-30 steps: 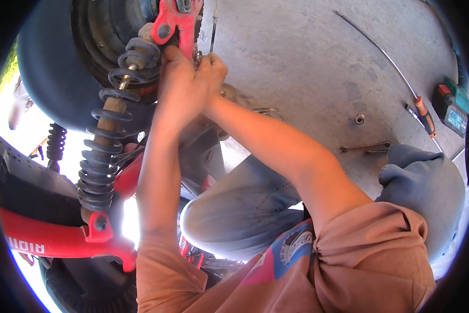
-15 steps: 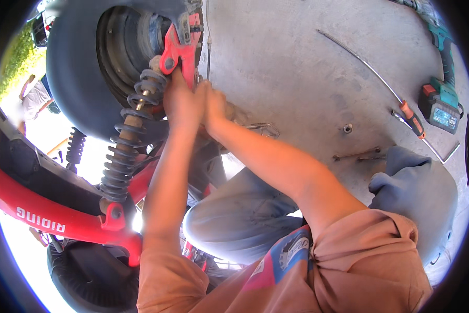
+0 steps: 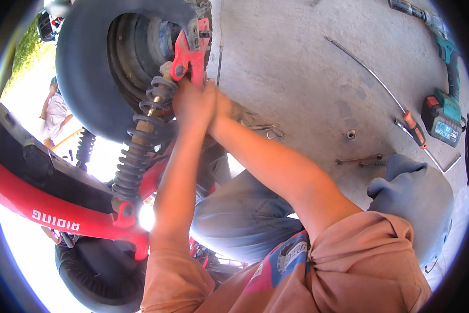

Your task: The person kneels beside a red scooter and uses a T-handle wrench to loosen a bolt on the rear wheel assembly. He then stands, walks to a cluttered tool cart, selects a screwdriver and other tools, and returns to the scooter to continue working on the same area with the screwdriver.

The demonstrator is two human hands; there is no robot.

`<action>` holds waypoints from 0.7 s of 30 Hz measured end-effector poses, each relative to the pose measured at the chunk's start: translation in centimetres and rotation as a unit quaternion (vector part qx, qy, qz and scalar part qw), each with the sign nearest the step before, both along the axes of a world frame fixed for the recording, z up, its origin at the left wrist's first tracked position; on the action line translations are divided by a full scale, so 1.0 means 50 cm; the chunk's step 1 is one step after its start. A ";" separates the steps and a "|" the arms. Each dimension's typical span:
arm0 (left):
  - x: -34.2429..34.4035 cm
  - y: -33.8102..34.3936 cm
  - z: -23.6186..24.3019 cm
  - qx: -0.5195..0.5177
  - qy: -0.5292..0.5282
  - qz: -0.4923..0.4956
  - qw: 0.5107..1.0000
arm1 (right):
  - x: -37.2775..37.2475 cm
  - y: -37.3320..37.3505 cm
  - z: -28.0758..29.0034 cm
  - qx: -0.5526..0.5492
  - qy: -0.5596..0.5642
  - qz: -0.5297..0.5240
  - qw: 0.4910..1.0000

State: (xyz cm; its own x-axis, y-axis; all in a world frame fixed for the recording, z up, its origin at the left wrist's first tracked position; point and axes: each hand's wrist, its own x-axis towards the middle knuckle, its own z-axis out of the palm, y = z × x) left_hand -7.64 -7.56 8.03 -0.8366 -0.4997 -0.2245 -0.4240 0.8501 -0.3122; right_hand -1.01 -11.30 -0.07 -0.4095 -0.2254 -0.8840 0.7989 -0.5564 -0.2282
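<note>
My left hand [image 3: 194,108] is closed just below a red metal bracket [image 3: 195,58] beside the wheel, its fingertips partly covered by the bracket. Pressed against it, my right hand [image 3: 222,108] is curled too, and mostly behind the left. What the two hands grip is hidden and blurred. The bracket joins the top end of a coil-spring shock absorber [image 3: 135,147], which runs down to the red frame tube [image 3: 96,231]. Behind the bracket is a large black tyre [image 3: 80,78] with a dark, dusty wheel hub [image 3: 140,55].
On the concrete floor to the right lie a long screwdriver [image 3: 412,127], an L-shaped bar [image 3: 443,166], a teal cordless impact wrench [image 3: 449,88], a socket [image 3: 351,134] and wrenches [image 3: 358,159]. My bent knee [image 3: 234,219] is below my arms. Another person [image 3: 54,117] is at far left.
The whole view has shifted, so the vehicle and wheel appear slightly further right. Both hands stay together below the red bracket, the right one now more hidden behind the left.
</note>
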 end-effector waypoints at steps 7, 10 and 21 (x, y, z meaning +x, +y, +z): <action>-0.003 -0.005 -0.005 0.042 0.014 0.030 0.999 | 0.007 -0.025 -0.032 0.037 0.053 0.044 0.997; 0.001 -0.002 -0.001 0.033 0.010 0.030 0.999 | 0.001 -0.027 -0.029 0.044 0.029 0.045 0.998; -0.001 -0.004 -0.005 0.024 0.014 0.016 0.999 | -0.007 -0.025 -0.050 0.084 0.053 0.056 0.993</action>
State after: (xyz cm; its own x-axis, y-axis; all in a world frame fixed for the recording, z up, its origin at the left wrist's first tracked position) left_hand -7.68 -7.74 7.80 -0.8268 -0.5154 -0.2252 -0.4593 0.8498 -0.2587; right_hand -1.35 -12.55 -2.56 -0.4837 -0.1275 -0.8659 0.8200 -0.4118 -0.3975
